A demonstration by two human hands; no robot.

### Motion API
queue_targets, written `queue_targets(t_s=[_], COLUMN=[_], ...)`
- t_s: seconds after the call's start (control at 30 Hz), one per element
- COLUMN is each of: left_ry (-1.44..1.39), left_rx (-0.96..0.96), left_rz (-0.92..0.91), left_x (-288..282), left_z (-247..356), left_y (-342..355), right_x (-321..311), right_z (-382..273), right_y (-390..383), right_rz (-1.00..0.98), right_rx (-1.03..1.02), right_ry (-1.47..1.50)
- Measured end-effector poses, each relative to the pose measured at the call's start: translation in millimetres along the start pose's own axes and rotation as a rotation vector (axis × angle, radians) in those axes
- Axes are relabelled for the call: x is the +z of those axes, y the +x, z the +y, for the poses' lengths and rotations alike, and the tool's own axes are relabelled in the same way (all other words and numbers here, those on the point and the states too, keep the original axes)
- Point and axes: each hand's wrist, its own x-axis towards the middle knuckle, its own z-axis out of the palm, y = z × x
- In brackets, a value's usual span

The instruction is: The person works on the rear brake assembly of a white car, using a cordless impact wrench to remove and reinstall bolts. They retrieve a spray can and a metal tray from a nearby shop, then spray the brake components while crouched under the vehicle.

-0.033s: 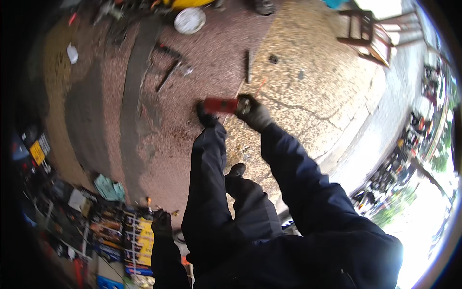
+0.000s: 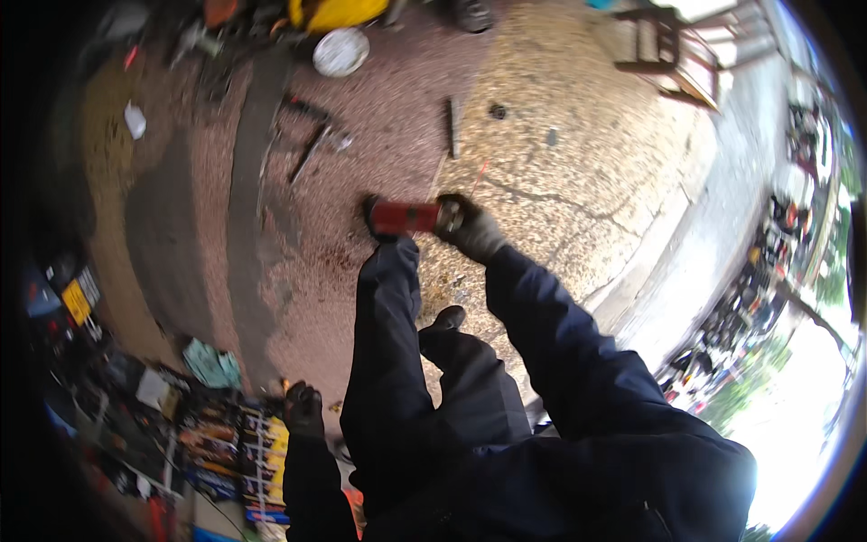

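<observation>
Slightly down and left since the earlier frame: red cylinder (image 2: pixel 405 218) in the right hand (image 2: pixel 473 233).
Near the centre of the frame, the cylinder extends leftward from the right hand, whose fingers close around its right end; its left end overlaps a dark shoe (image 2: pixel 369 209), though contact cannot be judged. At lower left, the left hand (image 2: pixel 303 411) sits a little higher than before, fingers curled; whether it holds anything cannot be told. Nearby is a teal cloth (image 2: pixel 212 363); a metal bar (image 2: pixel 453 131) lies at upper centre.
</observation>
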Motion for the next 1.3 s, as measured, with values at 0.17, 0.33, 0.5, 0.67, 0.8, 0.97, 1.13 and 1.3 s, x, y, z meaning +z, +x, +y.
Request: queue_targets(t_s=[0.17,0.33,0.5,0.67,0.8,0.97,1.13,1.3], left_ry=[0.328,0.957,0.406,0.308,0.614,0.882,0.924,1.106], left_rx=[0.671,0.768,1.108,1.092,1.414,1.546,1.342,1.767], left_rz=[-0.111,-0.486,-0.669,-0.855,-1.008,-1.409,-1.665,-1.196], left_x=[104.7,174.2,275.9,349.0,402.3,453.0,489.9,500.1], left_z=[158.7,262.4,290.0,292.0,313.1,363.6,381.3,388.9], left_y=[-45.4,-173.5,-298.3,-359.3,-398.0,-448.9,-471.9,-491.6], right_x=[-76.3,-131.6,-187.6,-219.0,-261.8,-296.8,-306.7,-348.3], right_z=[-79.3,-110.9,-113.5,-112.1,-100.2,-100.8,-88.7,-71.6], right_y=[-194.3,-330.0,-454.7,-526.2,-571.2,-607.0,-597.3,-580.4], right_rz=[-0.26,-0.328,0.171,0.91,0.977,1.347,1.244,0.989], right_rx=[-0.042,-0.257,-0.462,-0.635,-0.666,-0.5,-0.614,-0.618], right_ry=[0.205,0.334,0.528,0.339,0.704,0.446,0.677,0.732])
